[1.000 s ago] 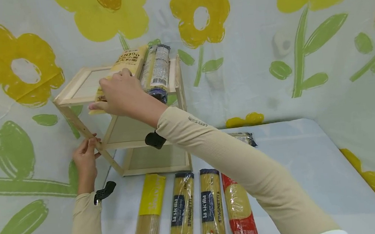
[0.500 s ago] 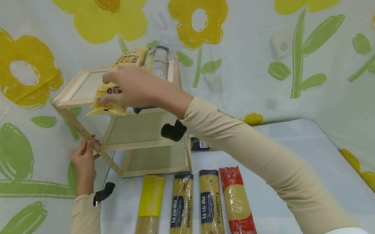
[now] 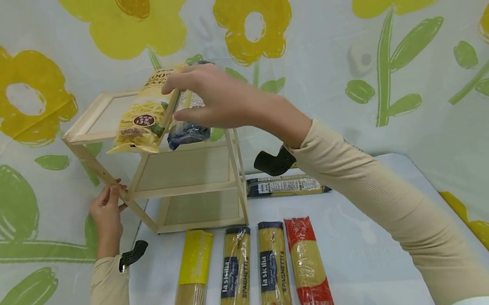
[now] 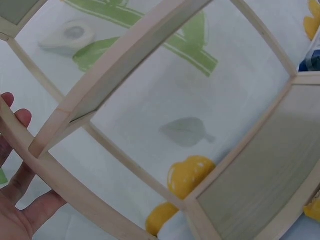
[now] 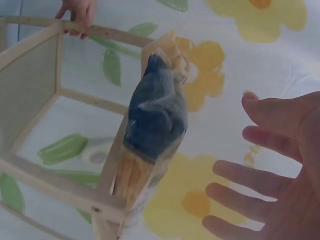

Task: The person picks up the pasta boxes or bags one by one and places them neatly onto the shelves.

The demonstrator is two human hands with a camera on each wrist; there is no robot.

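Note:
A three-tier wooden shelf rack (image 3: 182, 190) stands at the left of the table. My left hand (image 3: 107, 217) grips its left front post, the fingers behind the wood in the left wrist view. On the top tier a yellow pasta bag (image 3: 141, 120) lies lengthwise, its front end jutting past the edge. Beside it are spaghetti packs (image 3: 188, 132), partly hidden by my right hand (image 3: 230, 95). That hand hovers in front of them with fingers spread and holds nothing. In the right wrist view a gap separates the fingers from the dark blue pack end (image 5: 157, 112).
Before the rack lie a yellow-topped pasta pack (image 3: 193, 265), two blue-labelled spaghetti packs (image 3: 234, 281) and a red pasta pack (image 3: 309, 264). More spaghetti packs (image 3: 292, 185) lie crosswise right of the rack. A flowered cloth (image 3: 318, 91) hangs behind.
My right hand has let go of the yellow pasta bag and moved right, off its front end. The bag stays on the top tier. My left hand keeps its hold on the post.

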